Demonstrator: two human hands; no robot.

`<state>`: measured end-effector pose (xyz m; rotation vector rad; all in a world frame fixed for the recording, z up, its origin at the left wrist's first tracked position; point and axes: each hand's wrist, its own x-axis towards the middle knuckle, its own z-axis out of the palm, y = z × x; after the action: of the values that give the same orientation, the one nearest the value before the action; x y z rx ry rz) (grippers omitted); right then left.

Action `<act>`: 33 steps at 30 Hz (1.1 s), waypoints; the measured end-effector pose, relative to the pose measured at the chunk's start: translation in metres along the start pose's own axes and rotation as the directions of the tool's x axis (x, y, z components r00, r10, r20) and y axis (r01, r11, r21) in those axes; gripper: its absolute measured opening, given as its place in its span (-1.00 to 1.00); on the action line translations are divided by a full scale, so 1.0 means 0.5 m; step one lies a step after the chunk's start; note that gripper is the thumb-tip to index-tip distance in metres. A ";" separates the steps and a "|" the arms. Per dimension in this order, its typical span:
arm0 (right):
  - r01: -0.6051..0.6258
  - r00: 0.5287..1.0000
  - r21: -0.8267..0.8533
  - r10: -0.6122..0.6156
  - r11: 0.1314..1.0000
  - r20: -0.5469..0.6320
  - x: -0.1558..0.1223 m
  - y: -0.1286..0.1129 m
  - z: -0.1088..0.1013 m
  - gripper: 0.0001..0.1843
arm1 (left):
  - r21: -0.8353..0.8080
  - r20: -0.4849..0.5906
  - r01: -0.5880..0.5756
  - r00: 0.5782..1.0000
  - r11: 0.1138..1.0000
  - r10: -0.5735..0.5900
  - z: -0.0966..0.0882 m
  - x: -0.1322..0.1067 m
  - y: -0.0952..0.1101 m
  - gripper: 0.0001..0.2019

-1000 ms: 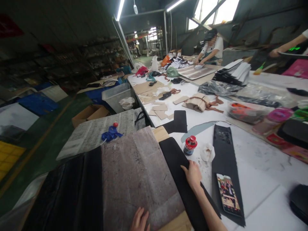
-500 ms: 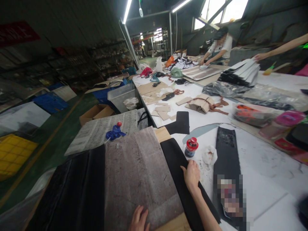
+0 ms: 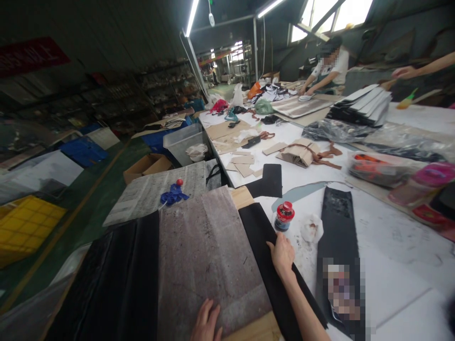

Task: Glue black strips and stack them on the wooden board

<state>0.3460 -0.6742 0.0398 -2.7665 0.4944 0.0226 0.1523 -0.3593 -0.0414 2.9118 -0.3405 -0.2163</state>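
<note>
A long black strip of sheet material (image 3: 261,246) lies slantwise along the table's near edge. My right hand (image 3: 283,253) is on its right edge, thumb on top and the other fingers curled over that side, their tips hidden. At the bottom, my left hand (image 3: 207,322) rests with fingers stretched out on a worn grey-brown board (image 3: 202,237). Just beyond my right hand stands a small jar with a red lid (image 3: 285,215), beside a crumpled white wad (image 3: 312,228).
Black sheets (image 3: 117,270) cover the left side. Another black strip (image 3: 337,227) lies to the right, bearing a blurred-out object. A blue cloth (image 3: 173,194) sits on a grey board. Across the white table (image 3: 401,237), a co-worker (image 3: 330,66) works near a layered stack (image 3: 362,106); another person's arm reaches in.
My view has shifted slightly, moving the scene a little to the right. Both my hands keep their places. The other person's hand at the far right has lifted away from the layered stack.
</note>
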 end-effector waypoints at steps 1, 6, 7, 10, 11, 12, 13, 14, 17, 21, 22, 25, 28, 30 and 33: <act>-0.004 1.000 0.006 0.004 1.000 0.009 0.002 0.001 -0.001 -0.74 | -0.002 -0.003 -0.008 1.000 1.000 0.008 0.001 0.000 -0.002 -0.51; -0.029 0.999 0.033 0.027 0.999 0.045 0.007 -0.003 -0.007 -0.61 | -0.009 -0.016 -0.029 0.999 1.000 0.029 0.003 0.001 -0.006 -0.52; -0.037 0.998 0.037 0.035 0.999 0.055 0.010 -0.004 -0.009 -0.60 | -0.011 -0.023 -0.029 0.999 1.000 0.029 0.002 0.001 -0.004 -0.52; -0.066 0.995 0.040 0.062 0.997 0.084 0.018 -0.007 -0.011 -0.63 | -0.016 -0.034 -0.028 0.999 0.999 0.028 -0.005 0.003 0.002 -0.51; -0.075 0.994 0.041 0.071 0.996 0.088 0.020 -0.007 -0.011 -0.64 | -0.015 -0.030 -0.024 0.999 1.000 0.024 -0.008 0.004 0.005 -0.51; -0.083 0.993 0.044 0.079 0.996 0.090 0.023 -0.007 -0.011 -0.64 | -0.012 -0.023 -0.019 1.000 1.000 0.018 -0.010 0.004 0.008 -0.51; -0.090 0.992 0.047 0.086 0.995 0.089 0.025 -0.007 -0.011 -0.64 | -0.010 -0.013 -0.013 1.000 1.000 0.012 -0.013 0.005 0.010 -0.52; -0.096 0.992 0.051 0.092 0.994 0.087 0.027 -0.007 -0.010 -0.63 | -0.007 -0.003 -0.006 1.000 1.000 0.006 -0.016 0.006 0.013 -0.52; -0.115 0.991 0.066 0.110 0.991 0.082 0.032 -0.004 -0.008 -0.58 | -0.009 0.018 0.016 1.000 1.000 -0.016 -0.025 0.006 0.021 -0.51; -0.123 0.990 0.084 0.117 0.989 0.077 0.034 -0.002 -0.006 -0.56 | -0.024 0.028 0.039 0.999 0.999 -0.039 -0.031 0.007 0.028 -0.52; -0.123 0.990 0.087 0.117 0.989 0.074 0.033 -0.003 -0.006 -0.56 | -0.029 0.029 0.044 0.999 0.999 -0.043 -0.032 0.006 0.029 -0.52; -0.121 0.991 0.093 0.116 0.988 0.061 0.028 -0.006 -0.006 -0.55 | -0.045 0.025 0.062 0.998 0.997 -0.061 -0.030 0.006 0.030 -0.51; -0.108 0.993 0.093 0.103 0.990 0.054 0.019 -0.011 -0.007 -0.56 | -0.062 0.014 0.079 0.997 0.995 -0.078 -0.026 0.005 0.031 -0.52; -0.083 0.995 0.091 0.078 0.992 0.060 0.014 -0.014 -0.009 -0.61 | -0.080 0.007 0.087 0.996 0.993 -0.087 -0.023 0.005 0.032 -0.53; -0.011 0.998 0.097 0.005 0.995 0.068 0.008 -0.018 -0.017 -0.69 | -0.123 -0.002 0.104 0.994 0.987 -0.105 -0.020 0.005 0.033 -0.54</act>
<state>0.3524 -0.6706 0.0505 -2.6589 0.4761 0.0914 0.1530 -0.3739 -0.0287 2.8106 -0.1669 -0.2316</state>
